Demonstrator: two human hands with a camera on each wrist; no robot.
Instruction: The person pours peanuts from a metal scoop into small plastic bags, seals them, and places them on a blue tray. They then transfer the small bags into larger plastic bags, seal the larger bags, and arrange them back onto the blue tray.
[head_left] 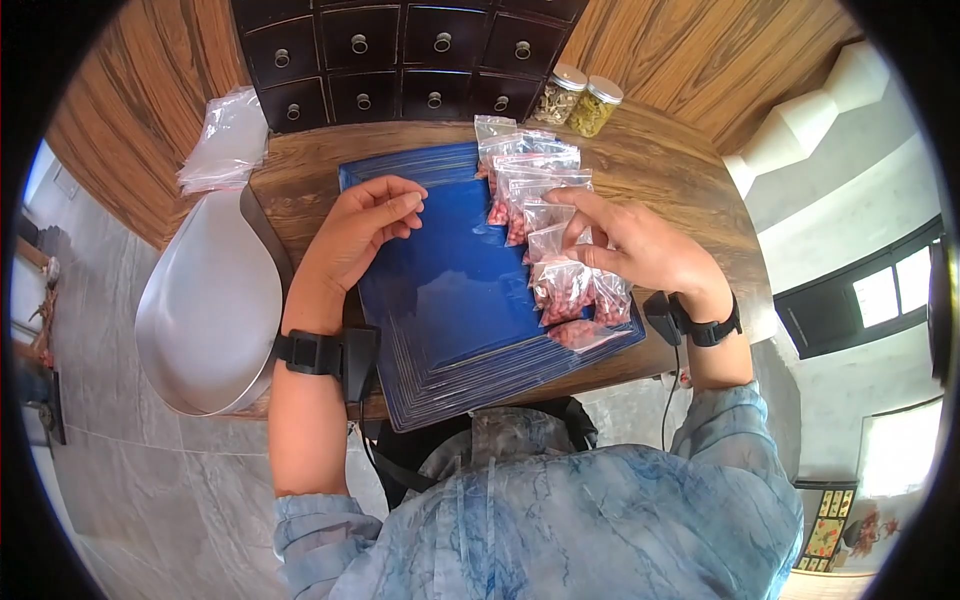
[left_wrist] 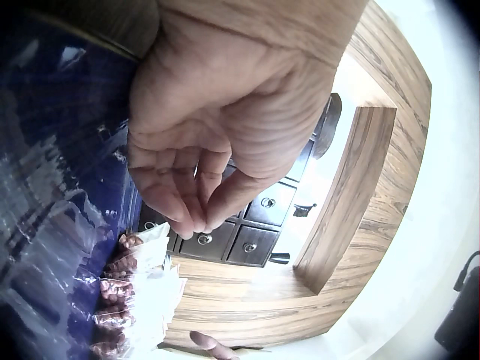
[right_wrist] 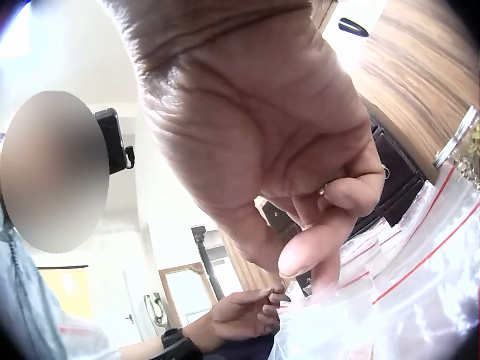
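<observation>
Several clear zip bags (head_left: 563, 285) of small reddish pieces lie overlapping in a row along the right side of the blue square tray (head_left: 440, 290). Above those bags is my right hand (head_left: 640, 240), its index finger and thumb apart. In the right wrist view, fingertips (right_wrist: 298, 255) are right at the plastic bag tops (right_wrist: 337, 315). My left hand (head_left: 372, 225) hovers over the tray's left side, fingers loosely bent. Its thumb and fingertips (left_wrist: 196, 217) meet in the left wrist view, with nothing visible between them.
A grey scoop-shaped pan (head_left: 215, 310) stands left of the tray, with a stack of flat plastic bags (head_left: 228, 140) behind it. A dark drawer cabinet (head_left: 400, 60) is at the back. Two lidded jars (head_left: 594, 106) stand to its right on the wooden table (head_left: 665, 170).
</observation>
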